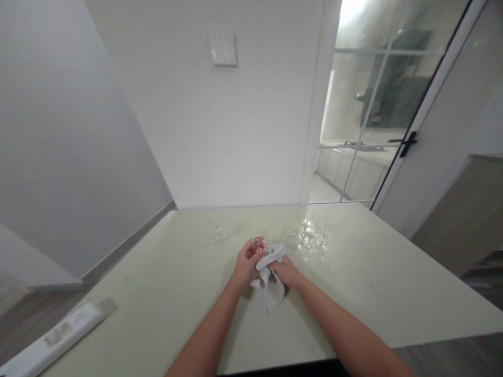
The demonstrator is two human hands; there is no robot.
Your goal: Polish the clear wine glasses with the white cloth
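My left hand (247, 263) is closed around a small clear glass (258, 243), holding it just above the pale table (165, 293). My right hand (286, 272) grips a white cloth (270, 285) and presses it against the glass; one end of the cloth hangs down toward the tabletop. Both hands meet near the middle of the table. A single clear glass (218, 234) stands to the left beyond my hands, and a cluster of several clear glasses (313, 234) stands to the right beyond them.
A long white box (55, 337) lies at the table's near left corner. A white wall with a light switch (223, 48) rises behind the table. A glass door with a black handle (405, 142) stands at the right, a kitchen behind it.
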